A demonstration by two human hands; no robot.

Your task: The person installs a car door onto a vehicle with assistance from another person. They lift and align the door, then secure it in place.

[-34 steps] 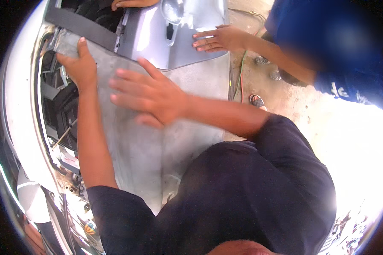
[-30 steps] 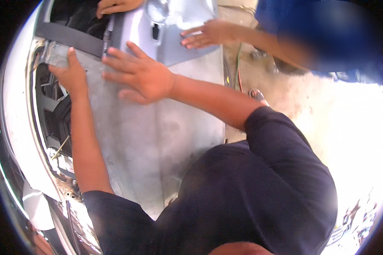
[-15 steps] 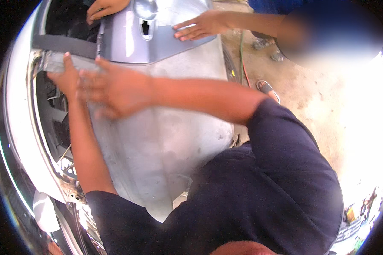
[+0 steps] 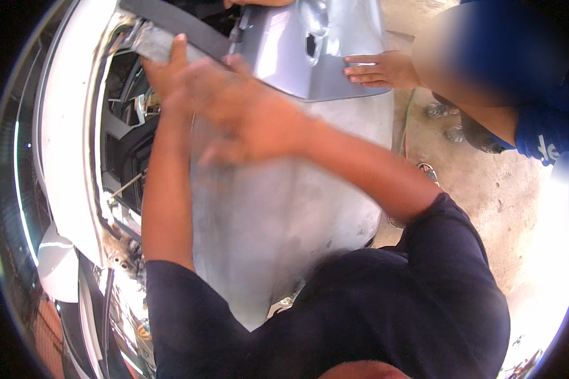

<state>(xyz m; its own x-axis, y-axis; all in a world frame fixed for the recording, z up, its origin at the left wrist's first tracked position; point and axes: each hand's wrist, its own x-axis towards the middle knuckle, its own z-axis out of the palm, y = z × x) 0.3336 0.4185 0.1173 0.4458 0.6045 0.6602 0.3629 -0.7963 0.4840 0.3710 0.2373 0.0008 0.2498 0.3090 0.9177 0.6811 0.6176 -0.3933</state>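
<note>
Door panel, dull gray, is located between the dark shirt and the silver-violet panel. Left hand is positioned at the window-side edge of the door panel, near its upper-left corner, thumb set apart from the fingers; whether this grip clasps the edge cannot be determined. Right hand is blurred, grip spread and holding nothing, over the door panel and overlapping the left hand in view; contact cannot be determined. Co-worker's hand rests on the silver-violet panel near its lower-right corner.
</note>
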